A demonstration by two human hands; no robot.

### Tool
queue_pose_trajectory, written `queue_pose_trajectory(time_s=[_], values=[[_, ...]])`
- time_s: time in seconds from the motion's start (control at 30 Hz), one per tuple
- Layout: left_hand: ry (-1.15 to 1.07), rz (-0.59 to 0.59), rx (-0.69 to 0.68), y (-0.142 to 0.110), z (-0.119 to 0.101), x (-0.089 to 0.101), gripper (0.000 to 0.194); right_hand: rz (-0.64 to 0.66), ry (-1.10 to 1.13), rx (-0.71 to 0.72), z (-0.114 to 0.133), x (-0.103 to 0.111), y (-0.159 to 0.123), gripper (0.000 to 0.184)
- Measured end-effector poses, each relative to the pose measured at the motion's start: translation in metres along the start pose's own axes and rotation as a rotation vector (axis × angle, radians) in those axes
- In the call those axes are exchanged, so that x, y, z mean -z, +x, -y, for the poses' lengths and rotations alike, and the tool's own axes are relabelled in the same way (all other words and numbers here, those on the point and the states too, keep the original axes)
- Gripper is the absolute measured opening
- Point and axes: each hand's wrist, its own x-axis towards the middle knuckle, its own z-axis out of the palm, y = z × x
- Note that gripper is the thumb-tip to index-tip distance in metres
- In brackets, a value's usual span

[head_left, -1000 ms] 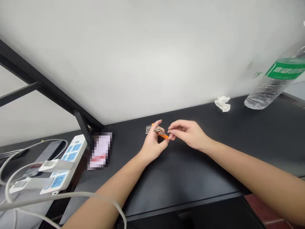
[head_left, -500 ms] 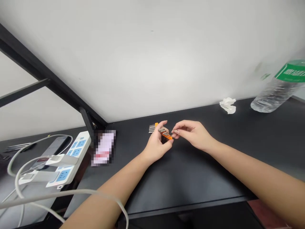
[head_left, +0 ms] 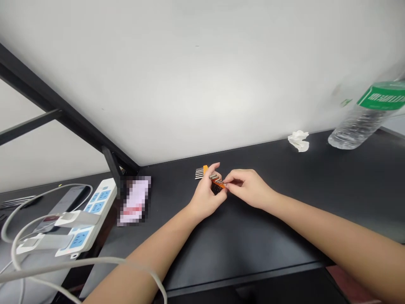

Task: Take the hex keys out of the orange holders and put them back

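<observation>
My left hand [head_left: 205,196] is closed around an orange holder [head_left: 218,184] with several short metal bits standing in a row along it. The forefinger sticks out past the holder and the thumb presses near its right end. My right hand [head_left: 248,188] is pinched at that same end, its fingertips against the holder. A small metal bit sits in this pinch, mostly hidden by the fingers. Just behind my left hand, a second orange holder [head_left: 205,168] with a row of metal bits [head_left: 199,173] lies on the black table [head_left: 253,245].
On the left are a white power strip [head_left: 91,219] with plugged-in chargers, looping white cables [head_left: 79,262], a phone [head_left: 63,204] and a blurred pinkish packet [head_left: 135,200]. A black metal frame [head_left: 76,122] rises there. Crumpled tissue [head_left: 299,140] and a plastic bottle [head_left: 354,126] stand back right.
My right hand has moved left, bringing the small metal bit from just beside the orange holder to its right end. My left hand keeps its hold. The view has shifted slightly.
</observation>
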Motion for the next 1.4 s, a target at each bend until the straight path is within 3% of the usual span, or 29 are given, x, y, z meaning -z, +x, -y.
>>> queue_pose_trajectory(time_s=[0.2, 0.37, 0.5, 0.87, 1.03, 1.2, 1.3, 1.4], values=[[-0.054, -0.021, 0.007, 0.0, 0.0, 0.0, 0.073, 0.141, -0.386, 0.289, 0.001, 0.006, -0.004, 0.027], [-0.012, 0.009, 0.009, -0.001, 0.001, -0.001, 0.077, 0.23, -0.725, 0.277, 0.002, 0.005, -0.01, 0.029], [0.126, 0.063, -0.031, -0.001, -0.002, 0.0, 0.077, 0.29, -0.83, 0.276, 0.007, 0.005, -0.011, 0.027], [0.195, 0.155, -0.075, -0.003, -0.007, 0.003, 0.072, 0.261, -0.438, 0.225, -0.002, 0.012, -0.001, 0.03], [0.101, 0.148, -0.056, -0.002, -0.009, 0.002, 0.049, 0.232, -0.475, 0.244, 0.001, 0.008, -0.004, 0.031], [0.106, 0.179, -0.061, -0.001, -0.008, 0.002, 0.045, 0.223, -0.53, 0.225, 0.003, 0.004, -0.005, 0.032], [0.037, 0.144, -0.013, -0.002, -0.005, 0.001, 0.053, 0.192, -0.425, 0.145, -0.001, 0.007, -0.002, 0.032], [-0.136, 0.089, 0.12, -0.002, -0.002, -0.001, 0.048, 0.196, -0.217, -0.064, -0.006, 0.012, 0.002, 0.03]])
